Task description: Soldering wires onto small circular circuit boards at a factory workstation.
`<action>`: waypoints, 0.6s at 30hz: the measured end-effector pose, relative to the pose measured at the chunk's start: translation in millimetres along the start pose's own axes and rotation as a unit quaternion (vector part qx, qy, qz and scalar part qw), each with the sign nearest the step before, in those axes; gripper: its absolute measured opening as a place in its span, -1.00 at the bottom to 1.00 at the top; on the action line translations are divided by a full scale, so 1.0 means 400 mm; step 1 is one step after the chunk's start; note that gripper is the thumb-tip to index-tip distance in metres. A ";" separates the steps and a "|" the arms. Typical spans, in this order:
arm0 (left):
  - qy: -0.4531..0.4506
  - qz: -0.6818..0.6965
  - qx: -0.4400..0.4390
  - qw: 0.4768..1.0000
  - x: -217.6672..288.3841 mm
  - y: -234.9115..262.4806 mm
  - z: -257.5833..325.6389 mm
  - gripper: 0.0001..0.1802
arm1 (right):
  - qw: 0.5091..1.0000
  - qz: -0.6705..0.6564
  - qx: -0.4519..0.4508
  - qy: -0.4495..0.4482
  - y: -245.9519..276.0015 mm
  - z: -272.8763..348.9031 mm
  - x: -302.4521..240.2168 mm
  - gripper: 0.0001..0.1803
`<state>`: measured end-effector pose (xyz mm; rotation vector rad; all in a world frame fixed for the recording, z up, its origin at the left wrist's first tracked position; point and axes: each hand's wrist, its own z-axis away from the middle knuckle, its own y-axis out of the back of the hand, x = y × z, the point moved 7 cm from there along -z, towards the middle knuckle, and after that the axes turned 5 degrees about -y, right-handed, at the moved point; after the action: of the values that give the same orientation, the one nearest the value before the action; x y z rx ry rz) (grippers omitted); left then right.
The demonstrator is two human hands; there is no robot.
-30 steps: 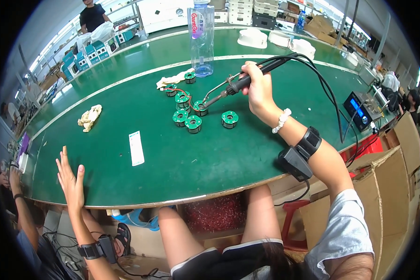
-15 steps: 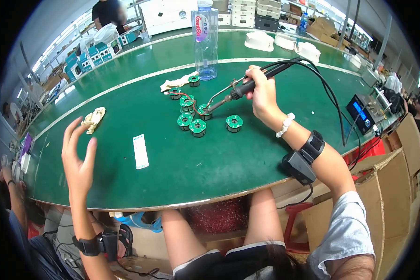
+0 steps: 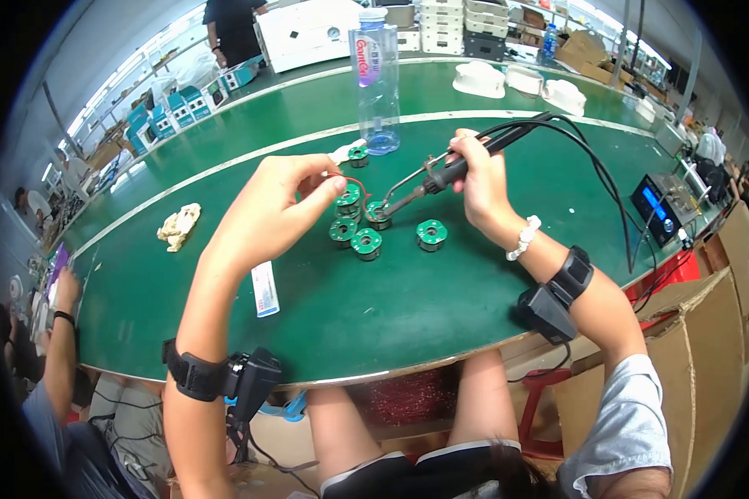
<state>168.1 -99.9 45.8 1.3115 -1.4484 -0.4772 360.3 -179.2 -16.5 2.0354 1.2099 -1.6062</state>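
My right hand [image 3: 484, 183] grips a soldering iron [image 3: 446, 176] with a thin metal tube alongside it. The iron's tip meets one of several small round coil parts, this part [image 3: 379, 218] capped with a green ring-shaped circuit board. A red wire [image 3: 359, 184] arcs from there toward my left hand [image 3: 279, 204], whose thumb and fingers pinch around its far end. Close by sit more such parts, among them a front one [image 3: 366, 244] and a separate one [image 3: 431, 235] to the right. My left fingers hide whatever lies behind them.
A clear bottle [image 3: 379, 100] stands behind the parts. Crumpled cream cloth [image 3: 179, 227] and a white strip [image 3: 265, 291] lie leftward. Cables run right, near a soldering station [image 3: 659, 208]. White housings [image 3: 479, 80] stand at the back; a co-worker's arm [image 3: 62, 320] is at left.
My left hand has come rightward from the open table to the red wire and closed its fingers there. The iron stays on the coil part. The whole view has shifted slightly.
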 end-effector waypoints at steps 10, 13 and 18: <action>-0.114 0.048 0.089 0.988 -0.040 0.021 0.003 -0.76 | 0.995 0.072 0.064 -0.026 0.055 -0.014 0.050 -0.73; -0.116 0.060 0.103 0.986 -0.043 0.031 -0.001 -0.80 | 0.996 0.020 0.074 -0.042 0.074 -0.030 0.070 -0.73; -0.149 0.115 0.123 0.974 -0.042 0.029 -0.008 -0.82 | 0.996 0.014 0.076 -0.035 0.091 -0.040 0.082 -0.76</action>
<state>162.4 -80.1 49.4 1.2792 -1.9362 -0.3579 399.1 -176.5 -50.1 2.0558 1.0603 -1.7908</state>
